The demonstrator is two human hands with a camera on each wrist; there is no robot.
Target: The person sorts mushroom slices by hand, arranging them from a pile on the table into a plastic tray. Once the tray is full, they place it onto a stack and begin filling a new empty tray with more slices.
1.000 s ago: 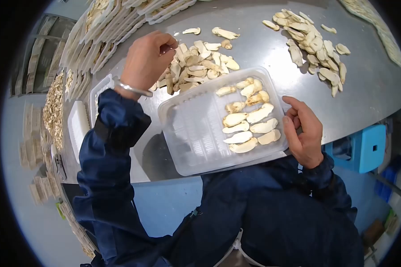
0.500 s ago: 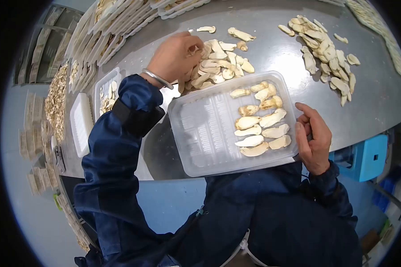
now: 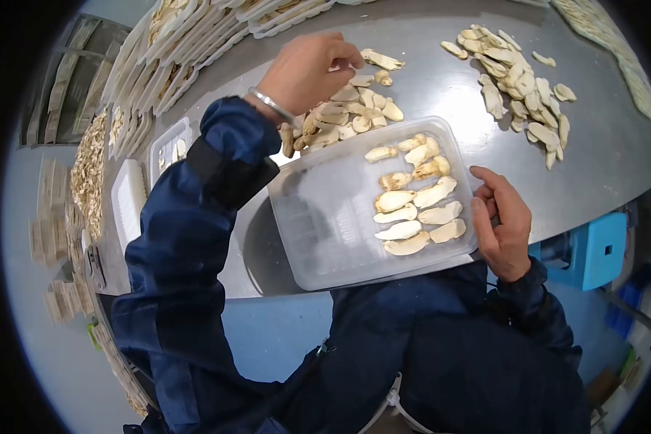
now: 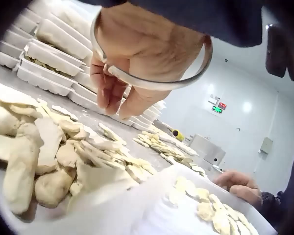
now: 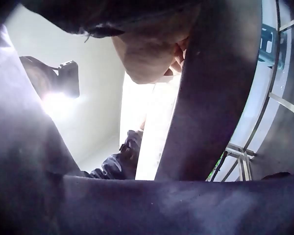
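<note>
In the head view my left hand [image 3: 315, 69], a metal bangle at its wrist, hovers over the far side of a pile of mushroom slices [image 3: 333, 119]. Its fingers are loosely bent downward, and nothing shows between them in the left wrist view. A clear plastic tray [image 3: 318, 210] lies at the near table edge, with pale mushroom slices [image 3: 401, 230] laid in two columns on its right side. Beside the tray's right rim rests my right hand [image 3: 503, 228], fingers loosely curled and thumb close to the rim. The right wrist view is mostly glare and dark cloth.
Another heap of mushroom slices [image 3: 517, 76] lies at the back right. Stacked white trays [image 3: 188, 43] of slices stand at the far left, with a small tray [image 3: 168, 155] and a white lid-like tray [image 3: 128, 202] nearer. A blue stool [image 3: 589, 249] is below the table's right edge.
My left hand has moved right and away from me across the pile, up to its far side. The right hand stays beside the tray, and the slices in it look the same.
</note>
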